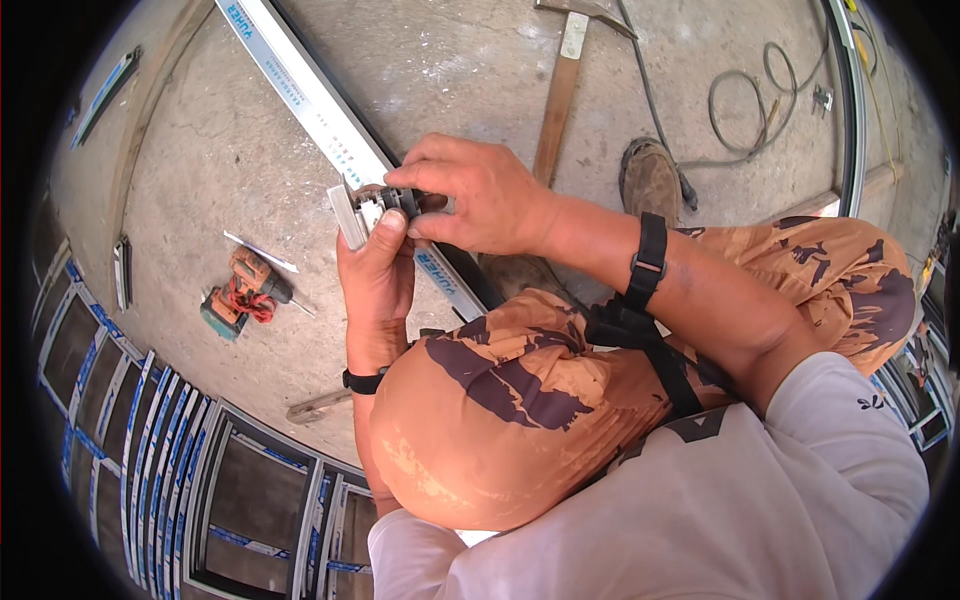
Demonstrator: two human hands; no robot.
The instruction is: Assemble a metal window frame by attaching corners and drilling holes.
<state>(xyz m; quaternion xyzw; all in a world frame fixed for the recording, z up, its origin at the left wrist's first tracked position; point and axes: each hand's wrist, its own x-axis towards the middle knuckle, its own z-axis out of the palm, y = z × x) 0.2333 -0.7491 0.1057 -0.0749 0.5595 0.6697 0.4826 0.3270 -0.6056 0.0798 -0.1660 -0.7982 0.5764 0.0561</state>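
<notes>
My left hand point(378, 275) is closed round a small fitting point(348, 217) with a flat silver metal edge and white and black parts, its thumb pressed on the white part. From the right, my right hand point(485, 195) pinches the dark, rounded end point(400, 198) of the same fitting between thumb and fingers. Both hands meet above a long white-and-blue wrapped metal profile point(305, 100), which runs diagonally beneath them. How the fitting's parts join is partly hidden by my fingers.
A cordless drill point(245, 290) lies on the concrete floor to the left, beside a thin white strip point(262, 252). Beyond my right hand lies a wooden-handled hammer point(560, 105). A cable point(715, 110) loops at the far right. Wrapped frames point(200, 480) stand at the lower left.
</notes>
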